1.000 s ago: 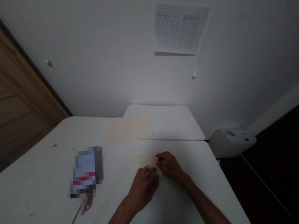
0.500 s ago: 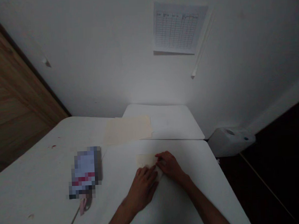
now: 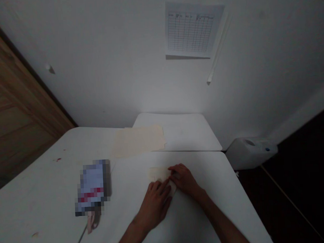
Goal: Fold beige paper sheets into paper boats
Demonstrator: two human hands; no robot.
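Observation:
A small cream sheet of paper lies on the white table under both hands, partly hidden by them. It looks folded, with a paler part showing between the hands. My left hand bears on its near edge, fingers together and bent, the thumb on the near side of the paper. At the right edge my right hand has its fingertips and thumb closed on the paper, touching or nearly touching the left fingertips.
Larger cream sheets lie farther back on the table. To the left is a pixelated bluish item with a pinkish strap. A whitish plastic container stands past the right edge. A printed chart hangs on the wall.
Hardly anything differs. The left hand's fingers have shifted very slightly on the paper, while the right hand stays in place.

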